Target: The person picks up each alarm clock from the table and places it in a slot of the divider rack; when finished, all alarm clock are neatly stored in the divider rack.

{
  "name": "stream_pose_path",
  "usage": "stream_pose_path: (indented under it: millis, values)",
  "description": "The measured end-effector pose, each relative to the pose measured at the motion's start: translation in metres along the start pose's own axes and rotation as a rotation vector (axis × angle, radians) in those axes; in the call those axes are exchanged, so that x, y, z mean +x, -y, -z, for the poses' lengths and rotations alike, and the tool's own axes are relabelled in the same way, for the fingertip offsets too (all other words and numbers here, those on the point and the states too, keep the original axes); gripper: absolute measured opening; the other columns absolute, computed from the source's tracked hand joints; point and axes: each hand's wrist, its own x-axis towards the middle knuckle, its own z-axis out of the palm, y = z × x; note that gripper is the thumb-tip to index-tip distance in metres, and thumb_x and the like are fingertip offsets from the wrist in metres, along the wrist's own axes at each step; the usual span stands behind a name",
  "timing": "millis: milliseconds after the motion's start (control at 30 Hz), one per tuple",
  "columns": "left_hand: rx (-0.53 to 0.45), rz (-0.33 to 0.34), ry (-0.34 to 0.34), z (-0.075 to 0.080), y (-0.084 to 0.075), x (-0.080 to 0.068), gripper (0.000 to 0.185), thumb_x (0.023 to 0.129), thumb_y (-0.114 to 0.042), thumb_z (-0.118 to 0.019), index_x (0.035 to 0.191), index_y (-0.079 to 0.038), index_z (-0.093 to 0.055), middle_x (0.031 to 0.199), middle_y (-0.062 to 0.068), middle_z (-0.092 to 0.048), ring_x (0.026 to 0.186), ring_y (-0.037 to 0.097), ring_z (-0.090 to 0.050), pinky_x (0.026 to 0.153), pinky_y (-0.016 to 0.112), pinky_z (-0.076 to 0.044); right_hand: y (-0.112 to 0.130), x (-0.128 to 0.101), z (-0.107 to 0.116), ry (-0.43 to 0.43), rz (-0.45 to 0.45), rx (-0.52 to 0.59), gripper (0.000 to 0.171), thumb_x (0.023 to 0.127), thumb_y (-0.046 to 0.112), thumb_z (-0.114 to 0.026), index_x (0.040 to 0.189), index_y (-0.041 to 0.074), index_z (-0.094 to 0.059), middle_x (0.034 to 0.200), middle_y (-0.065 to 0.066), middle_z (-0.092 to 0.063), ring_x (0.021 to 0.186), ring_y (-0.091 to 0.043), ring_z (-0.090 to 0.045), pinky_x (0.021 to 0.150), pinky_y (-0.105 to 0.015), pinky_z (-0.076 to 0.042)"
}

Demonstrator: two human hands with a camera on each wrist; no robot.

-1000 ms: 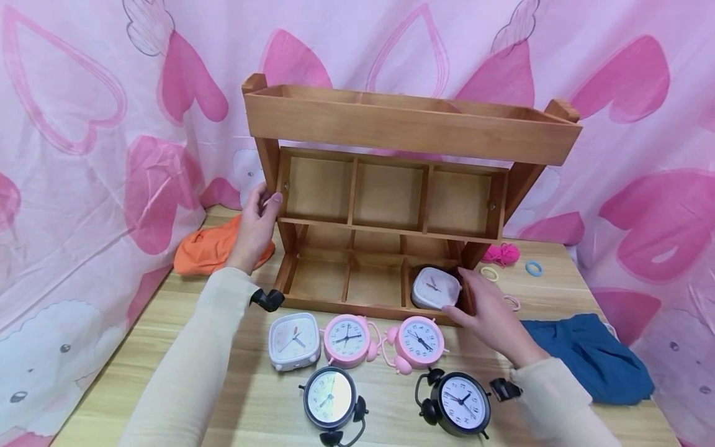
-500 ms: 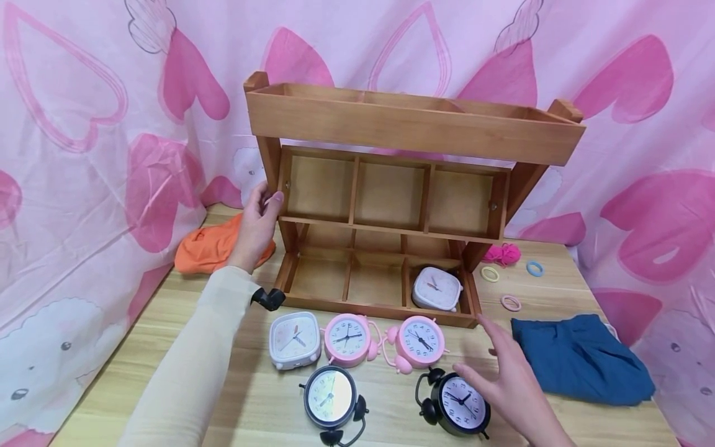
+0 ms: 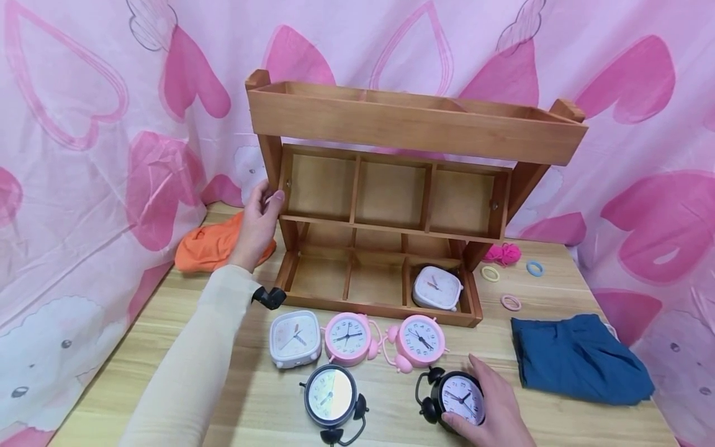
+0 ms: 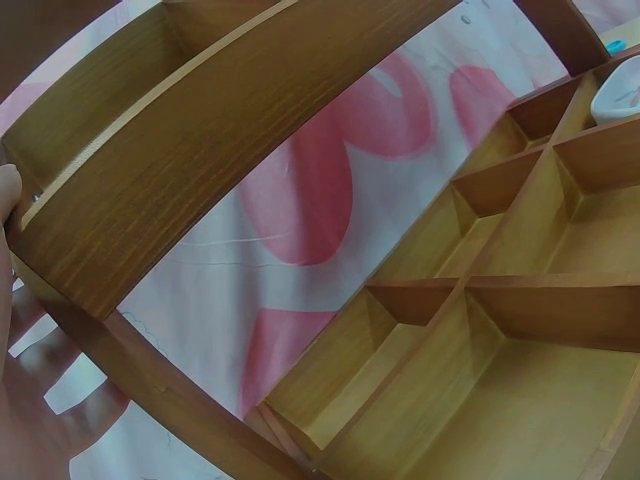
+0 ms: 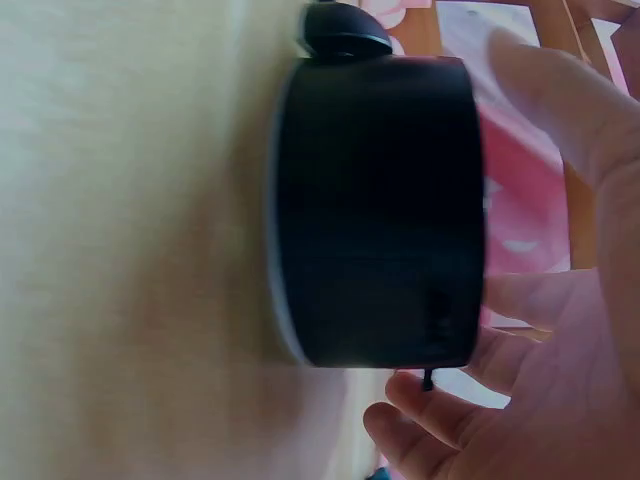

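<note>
A wooden tiered rack point(image 3: 413, 127) stands at the back of the table. My left hand point(image 3: 262, 208) grips its left upright; the left wrist view shows the thumb point(image 4: 8, 200) against the rack's wood point(image 4: 200, 150). A white square clock point(image 3: 437, 288) lies in the rack's lower right compartment. At the near edge my right hand point(image 3: 491, 403) wraps around a black twin-bell alarm clock point(image 3: 459, 394), thumb at its lower front, fingers behind. In the right wrist view the black clock point(image 5: 380, 210) stands on the table with my right hand's fingers point(image 5: 540, 380) curled at its back.
In front of the rack stand a white square clock point(image 3: 295, 338), two pink clocks point(image 3: 346, 338) point(image 3: 416, 341) and another black clock point(image 3: 331, 397). An orange cloth point(image 3: 209, 248) lies left, a blue cloth point(image 3: 578, 359) and hair ties point(image 3: 510, 302) right. A pink curtain hangs behind.
My right hand let go of the white square clock in the lower right compartment, drew back to the near edge and closed around the black alarm clock. The left hand stayed put.
</note>
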Motion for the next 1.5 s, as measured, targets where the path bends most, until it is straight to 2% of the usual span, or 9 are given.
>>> stream_pose_path:
  millis: [233, 467, 533, 867, 1167, 1400, 1500]
  values:
    - [-0.015, 0.0, 0.007, -0.004, -0.024, -0.013, 0.055, 0.104, -0.024, -0.047, 0.152, -0.003, -0.029, 0.151, 0.02, -0.041, 0.139, 0.028, -0.041, 0.12, 0.04, -0.032, -0.004, -0.006, -0.008, 0.0, -0.004, -0.053, 0.111, 0.065, 0.068, -0.079, 0.144, 0.001, -0.04, 0.139, -0.022, -0.052, 0.126, -0.043, -0.045, 0.1, -0.065, -0.04]
    - [-0.011, -0.017, -0.001, -0.004, -0.019, -0.011, 0.054, 0.103, -0.026, -0.049, 0.151, -0.006, -0.032, 0.15, 0.018, -0.043, 0.138, 0.026, -0.043, 0.119, 0.04, -0.033, -0.003, -0.006, -0.008, 0.062, -0.052, -0.056, 0.111, 0.065, 0.068, -0.079, 0.145, 0.001, -0.04, 0.141, -0.022, -0.05, 0.127, -0.044, -0.044, 0.1, -0.066, -0.039]
    - [-0.006, -0.017, 0.006, -0.004, -0.023, -0.012, 0.055, 0.103, -0.026, -0.049, 0.151, -0.006, -0.031, 0.151, 0.018, -0.042, 0.139, 0.027, -0.041, 0.119, 0.041, -0.033, -0.002, -0.005, -0.007, 0.079, -0.071, -0.052, 0.111, 0.066, 0.068, -0.079, 0.146, 0.001, -0.039, 0.142, -0.023, -0.049, 0.128, -0.044, -0.044, 0.1, -0.067, -0.039]
    - [-0.009, -0.005, 0.004, -0.005, -0.023, -0.01, 0.054, 0.104, -0.026, -0.048, 0.152, -0.008, -0.031, 0.152, 0.017, -0.041, 0.14, 0.027, -0.041, 0.119, 0.04, -0.033, 0.003, -0.004, -0.006, 0.132, -0.144, -0.03, 0.114, 0.067, 0.069, -0.077, 0.15, 0.004, -0.035, 0.146, -0.024, -0.045, 0.128, -0.043, -0.044, 0.101, -0.067, -0.039]
    - [0.014, 0.007, -0.003, -0.005, -0.023, -0.012, 0.053, 0.104, -0.026, -0.048, 0.151, -0.007, -0.032, 0.15, 0.018, -0.043, 0.138, 0.027, -0.042, 0.119, 0.039, -0.033, 0.002, -0.005, -0.005, 0.147, -0.126, -0.035, 0.113, 0.067, 0.069, -0.077, 0.15, 0.004, -0.034, 0.145, -0.024, -0.045, 0.126, -0.042, -0.047, 0.099, -0.067, -0.041]
    - [0.015, 0.01, 0.0, -0.005, -0.023, -0.012, 0.054, 0.104, -0.027, -0.048, 0.152, -0.008, -0.031, 0.151, 0.017, -0.041, 0.139, 0.027, -0.042, 0.119, 0.04, -0.033, -0.005, -0.005, -0.001, 0.146, -0.032, -0.055, 0.112, 0.064, 0.062, -0.083, 0.149, 0.005, -0.037, 0.143, -0.02, -0.048, 0.12, -0.034, -0.052, 0.095, -0.061, -0.047]
    - [0.011, 0.0, -0.001, -0.005, -0.023, -0.012, 0.054, 0.104, -0.026, -0.048, 0.151, -0.008, -0.031, 0.151, 0.017, -0.042, 0.139, 0.028, -0.042, 0.119, 0.041, -0.033, -0.005, -0.005, 0.0, 0.138, -0.029, -0.036, 0.11, 0.065, 0.06, -0.083, 0.148, 0.005, -0.038, 0.142, -0.019, -0.049, 0.12, -0.033, -0.052, 0.095, -0.059, -0.048]
